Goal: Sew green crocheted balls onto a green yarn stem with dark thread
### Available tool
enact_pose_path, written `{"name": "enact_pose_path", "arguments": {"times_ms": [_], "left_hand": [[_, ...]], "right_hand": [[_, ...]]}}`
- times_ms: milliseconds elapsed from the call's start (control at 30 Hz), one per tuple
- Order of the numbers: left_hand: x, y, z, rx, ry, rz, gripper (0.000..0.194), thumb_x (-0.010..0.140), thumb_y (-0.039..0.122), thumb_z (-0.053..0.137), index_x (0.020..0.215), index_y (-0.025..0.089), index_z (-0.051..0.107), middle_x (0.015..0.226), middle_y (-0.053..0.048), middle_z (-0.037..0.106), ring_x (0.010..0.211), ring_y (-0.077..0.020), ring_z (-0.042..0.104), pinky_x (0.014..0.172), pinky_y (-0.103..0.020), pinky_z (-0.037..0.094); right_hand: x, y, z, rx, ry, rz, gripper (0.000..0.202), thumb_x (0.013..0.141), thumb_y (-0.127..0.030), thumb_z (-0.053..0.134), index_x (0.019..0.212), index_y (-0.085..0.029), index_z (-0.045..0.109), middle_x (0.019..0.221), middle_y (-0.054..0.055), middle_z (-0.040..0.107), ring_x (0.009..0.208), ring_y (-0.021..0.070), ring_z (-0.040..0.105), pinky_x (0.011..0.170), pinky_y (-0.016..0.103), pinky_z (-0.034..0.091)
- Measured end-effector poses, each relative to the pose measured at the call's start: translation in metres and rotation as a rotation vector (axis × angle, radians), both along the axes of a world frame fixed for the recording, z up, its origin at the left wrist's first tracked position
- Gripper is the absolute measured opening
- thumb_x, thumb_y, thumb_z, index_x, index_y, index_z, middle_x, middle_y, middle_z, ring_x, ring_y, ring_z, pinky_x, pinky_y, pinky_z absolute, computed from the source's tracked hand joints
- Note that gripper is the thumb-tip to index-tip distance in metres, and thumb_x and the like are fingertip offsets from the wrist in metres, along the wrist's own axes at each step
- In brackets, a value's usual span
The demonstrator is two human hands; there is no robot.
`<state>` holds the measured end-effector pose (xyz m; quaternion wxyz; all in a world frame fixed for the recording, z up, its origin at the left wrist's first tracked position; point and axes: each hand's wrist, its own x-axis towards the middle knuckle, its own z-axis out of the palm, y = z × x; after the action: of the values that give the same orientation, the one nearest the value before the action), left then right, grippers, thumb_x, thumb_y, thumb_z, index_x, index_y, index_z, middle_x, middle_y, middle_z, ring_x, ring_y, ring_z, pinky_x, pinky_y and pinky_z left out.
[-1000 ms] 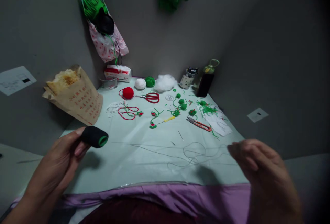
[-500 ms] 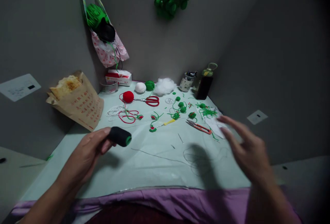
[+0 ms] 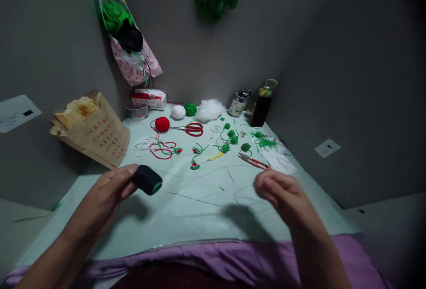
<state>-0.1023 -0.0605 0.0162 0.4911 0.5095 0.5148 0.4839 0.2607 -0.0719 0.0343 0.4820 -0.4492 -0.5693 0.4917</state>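
My left hand (image 3: 113, 185) grips a spool of black thread (image 3: 147, 180) by one end, above the left part of the table; its green core shows at the other end. A thin dark thread (image 3: 213, 173) hangs faintly between the spool and my right hand (image 3: 278, 191). The right fingers are pinched together and slightly blurred; they appear to hold that thread. Just beyond them lie orange thread snips (image 3: 254, 161). A needle (image 3: 231, 177) and a loose length of thread (image 3: 196, 199) rest on the table between my hands.
Red-handled scissors (image 3: 193, 129), a red yarn ball (image 3: 162, 124), white stuffing (image 3: 210, 110) and a yellow-handled crochet hook (image 3: 216, 157) lie farther back among small green crocheted pieces (image 3: 234, 139). A paper food bag (image 3: 96, 134) stands left, a dark bottle (image 3: 261, 109) back right.
My right hand has moved left and inward, its spread fingers closing into a pinch. A thread now shows between the hands. The spool tilts slightly more, and the view has shifted a little.
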Motion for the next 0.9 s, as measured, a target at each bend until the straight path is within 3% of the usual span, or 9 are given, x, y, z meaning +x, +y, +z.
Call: {"name": "enact_pose_path", "arguments": {"times_ms": [67, 133, 200, 267, 367, 433, 567, 700, 900], "left_hand": [[0.002, -0.003, 0.002, -0.003, -0.006, -0.007, 0.049, 0.086, 0.054, 0.054, 0.051, 0.022, 0.041, 0.051, 0.004, 0.033, 0.053, -0.0153, 0.027, 0.053, -0.028, 0.03], [0.014, -0.007, 0.007, 0.003, 0.03, -0.101, 0.051, 0.087, 0.055, 0.052, 0.049, 0.022, 0.042, 0.051, 0.002, 0.037, 0.053, -0.0156, 0.031, 0.054, -0.028, 0.031], [0.029, -0.012, 0.012, 0.006, 0.07, -0.225, 0.052, 0.089, 0.054, 0.048, 0.049, 0.022, 0.043, 0.052, 0.001, 0.041, 0.054, -0.016, 0.036, 0.057, -0.028, 0.033], [0.041, -0.015, 0.016, 0.018, 0.09, -0.348, 0.052, 0.092, 0.052, 0.044, 0.05, 0.021, 0.044, 0.055, 0.0, 0.045, 0.058, -0.0172, 0.041, 0.061, -0.029, 0.035], [0.04, -0.016, 0.015, 0.034, 0.113, -0.415, 0.05, 0.093, 0.05, 0.043, 0.054, 0.021, 0.049, 0.057, -0.001, 0.047, 0.061, -0.0185, 0.044, 0.062, -0.029, 0.036], [0.031, -0.014, 0.011, 0.027, 0.137, -0.352, 0.047, 0.092, 0.051, 0.045, 0.057, 0.021, 0.054, 0.056, 0.0, 0.044, 0.057, -0.0173, 0.04, 0.058, -0.029, 0.034], [0.016, -0.011, 0.0, 0.009, 0.134, -0.128, 0.044, 0.087, 0.05, 0.056, 0.056, 0.02, 0.051, 0.055, 0.002, 0.043, 0.054, -0.0144, 0.036, 0.052, -0.026, 0.03], [0.016, -0.004, -0.006, -0.05, -0.224, 0.157, 0.047, 0.082, 0.045, 0.064, 0.049, 0.021, 0.043, 0.051, 0.003, 0.041, 0.057, -0.014, 0.04, 0.059, -0.024, 0.04], [-0.005, 0.006, -0.006, -0.123, -0.379, 0.267, 0.042, 0.07, 0.037, 0.077, 0.048, 0.021, 0.045, 0.047, 0.005, 0.035, 0.048, -0.0111, 0.028, 0.044, -0.023, 0.033]], "right_hand": [[0.013, 0.0, 0.004, 0.069, -0.009, -0.171, 0.023, 0.089, -0.038, 0.067, 0.082, -0.017, 0.071, 0.051, -0.004, 0.043, 0.051, 0.0077, 0.037, 0.047, 0.02, 0.029], [0.001, -0.003, 0.009, 0.081, -0.042, -0.169, 0.017, 0.087, -0.032, 0.069, 0.099, -0.02, 0.073, 0.069, 0.001, 0.06, 0.058, 0.0093, 0.046, 0.052, 0.021, 0.038], [-0.03, -0.007, 0.011, 0.031, -0.057, 0.026, 0.046, 0.085, -0.026, 0.071, 0.13, -0.029, 0.061, 0.112, 0.007, 0.066, 0.067, 0.01, 0.055, 0.059, 0.024, 0.047], [-0.067, -0.01, 0.011, -0.023, -0.033, 0.275, 0.078, 0.081, -0.023, 0.074, 0.148, -0.039, 0.037, 0.137, 0.008, 0.053, 0.075, 0.0101, 0.059, 0.069, 0.027, 0.052], [-0.1, -0.009, 0.009, -0.052, -0.115, 0.531, 0.054, 0.084, -0.027, 0.071, 0.136, -0.029, 0.056, 0.105, 0.004, 0.066, 0.073, 0.0113, 0.057, 0.071, 0.027, 0.05], [-0.098, -0.006, 0.009, -0.054, -0.152, 0.526, 0.023, 0.091, -0.032, 0.063, 0.108, -0.02, 0.073, 0.076, 0.0, 0.062, 0.064, 0.01, 0.051, 0.063, 0.023, 0.044], [-0.059, -0.007, 0.011, -0.02, -0.199, 0.308, 0.029, 0.094, -0.038, 0.059, 0.083, -0.016, 0.074, 0.064, -0.001, 0.054, 0.056, 0.008, 0.041, 0.051, 0.021, 0.033], [-0.013, -0.02, 0.009, 0.006, -0.287, 0.131, 0.028, 0.091, -0.04, 0.061, 0.081, -0.018, 0.074, 0.066, 0.002, 0.059, 0.053, 0.0091, 0.042, 0.048, 0.022, 0.033], [0.079, -0.03, 0.02, 0.126, -0.579, -0.645, 0.028, 0.076, -0.048, 0.071, 0.087, -0.022, 0.075, 0.069, 0.003, 0.064, 0.06, 0.0166, 0.051, 0.05, 0.026, 0.04]]}}
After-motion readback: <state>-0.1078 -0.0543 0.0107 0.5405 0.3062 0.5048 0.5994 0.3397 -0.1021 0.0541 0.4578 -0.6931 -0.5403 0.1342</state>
